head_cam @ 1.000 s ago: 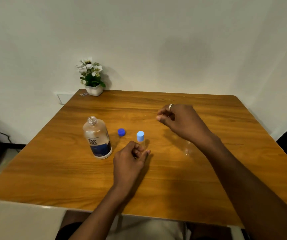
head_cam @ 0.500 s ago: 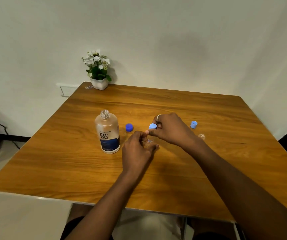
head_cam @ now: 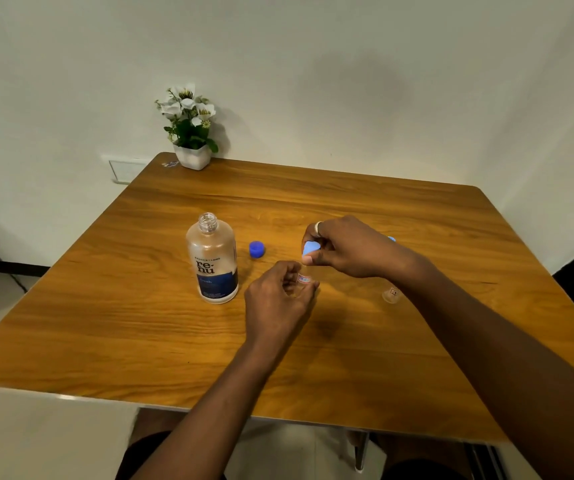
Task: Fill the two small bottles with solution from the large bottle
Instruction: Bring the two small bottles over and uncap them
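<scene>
My right grip (head_cam: 347, 247) now pinches the light-blue cap (head_cam: 310, 248), seated on the small bottle (head_cam: 302, 279) a second ago and now tilted off its neck. My left grip (head_cam: 276, 301) curls round that bottle on the surface (head_cam: 347, 358). The large bottle (head_cam: 212, 261) stands uncapped alongside, so pouring can probably begin.

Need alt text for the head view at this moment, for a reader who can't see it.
The left hand holds a small clear bottle on a wooden table while the right hand pinches a light-blue cap just above it. The uncapped large bottle and a dark-blue cap stand to the left; a second small bottle stands right.
</scene>
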